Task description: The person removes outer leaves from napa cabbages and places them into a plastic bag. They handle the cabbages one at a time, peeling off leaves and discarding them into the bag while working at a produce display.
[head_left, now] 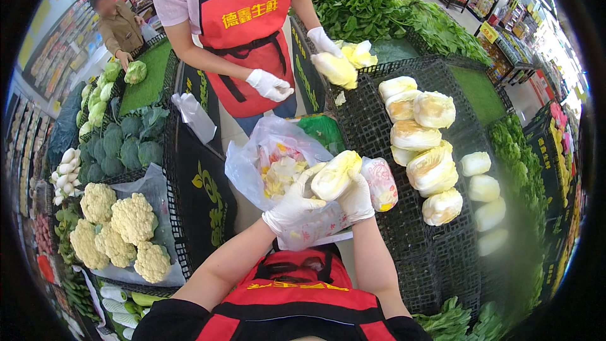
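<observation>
A napa cabbage [337, 175] with a pale yellow top lies between my gloved hands. My right hand [356, 198] grips its right side. My left hand [297, 199], white-gloved too, is spread at its left side with the thumb below it; whether it bears any weight I cannot tell. Under and behind my left hand sits a translucent plastic bag [246, 166] with loose yellow cabbage leaves [281, 175] inside. A printed wrapper [315, 227] lies beneath both wrists. To the right of my right hand, a wrapped napa cabbage [381, 184] rests on the black crate edge.
Several napa cabbages [433, 166] are lined up on black plastic crates [407, 241] at right. Across from me a co-worker in a red apron [246, 23] holds another cabbage [335, 70]. Cauliflowers [134, 218] and broccoli [111, 147] fill the left stand. Another person [118, 23] stands far left.
</observation>
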Demonstrator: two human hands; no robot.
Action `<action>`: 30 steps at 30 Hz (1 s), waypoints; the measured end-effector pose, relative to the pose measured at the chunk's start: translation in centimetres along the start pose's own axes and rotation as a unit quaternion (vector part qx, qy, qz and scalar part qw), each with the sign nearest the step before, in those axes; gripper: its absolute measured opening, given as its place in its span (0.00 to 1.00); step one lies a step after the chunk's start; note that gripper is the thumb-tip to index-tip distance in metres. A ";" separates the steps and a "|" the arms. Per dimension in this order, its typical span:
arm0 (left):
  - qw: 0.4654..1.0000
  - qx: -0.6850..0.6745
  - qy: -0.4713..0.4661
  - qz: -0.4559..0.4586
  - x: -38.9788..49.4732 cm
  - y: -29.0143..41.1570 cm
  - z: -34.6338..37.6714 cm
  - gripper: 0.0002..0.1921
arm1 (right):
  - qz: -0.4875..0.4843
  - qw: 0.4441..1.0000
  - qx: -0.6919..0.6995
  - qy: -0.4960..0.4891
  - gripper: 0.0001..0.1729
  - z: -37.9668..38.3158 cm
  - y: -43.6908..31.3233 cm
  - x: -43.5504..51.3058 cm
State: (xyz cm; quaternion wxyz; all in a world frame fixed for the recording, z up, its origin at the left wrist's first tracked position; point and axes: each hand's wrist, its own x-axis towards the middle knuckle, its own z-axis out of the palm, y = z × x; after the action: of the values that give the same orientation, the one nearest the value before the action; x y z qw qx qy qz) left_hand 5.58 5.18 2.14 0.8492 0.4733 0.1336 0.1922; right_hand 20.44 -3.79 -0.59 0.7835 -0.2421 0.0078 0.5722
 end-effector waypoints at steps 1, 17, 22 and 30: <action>1.000 -0.014 -0.019 -0.004 0.1 0.4 -0.1 0.48 | 0.013 1.000 0.008 -0.014 0.31 0.0 -0.1 0.1; 0.948 -0.231 0.010 -0.218 -3.2 -1.6 -5.6 0.34 | -0.361 0.565 -0.642 0.373 0.09 -6.6 2.6 -26.5; 0.938 -0.218 0.008 -0.271 -3.3 -1.7 -6.0 0.32 | -0.157 0.372 -0.778 0.481 0.08 -17.1 -1.5 -37.1; 0.960 -0.105 0.000 -0.258 -3.1 -0.8 -2.8 0.33 | 0.167 0.304 -0.899 0.266 0.20 -24.3 -3.4 -30.4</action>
State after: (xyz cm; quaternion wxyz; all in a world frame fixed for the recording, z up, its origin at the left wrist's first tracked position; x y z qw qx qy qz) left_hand 1.80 5.49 0.16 0.9151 0.3305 0.2302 -0.0205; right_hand 19.41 -41.17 -12.00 -0.0776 -0.9292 -0.2635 0.2474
